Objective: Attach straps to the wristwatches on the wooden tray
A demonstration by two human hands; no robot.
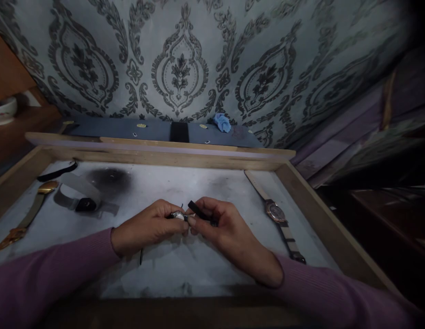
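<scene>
Above the middle of the tray, my left hand point(152, 224) is closed on a small wristwatch point(178, 215) with a pale dial and a shiny case. My right hand point(224, 221) meets it from the other side, thumb and fingers pinched at the case edge. A black watch strap point(197, 210) sticks up between the fingers of that hand. Whether the strap is joined to the case cannot be made out, since the fingertips cover that spot. Below my left wrist, a thin dark piece point(141, 257) shows, partly hidden.
A wooden-rimmed tray point(198, 157) holds everything. Rightward lies a brown-cased watch point(276, 212) with a light strap. At left are a gold watch point(47, 187), a black-faced watch point(85, 204) with a grey band, and a black strap point(57, 172). A blue crumpled cloth point(222, 122) sits behind.
</scene>
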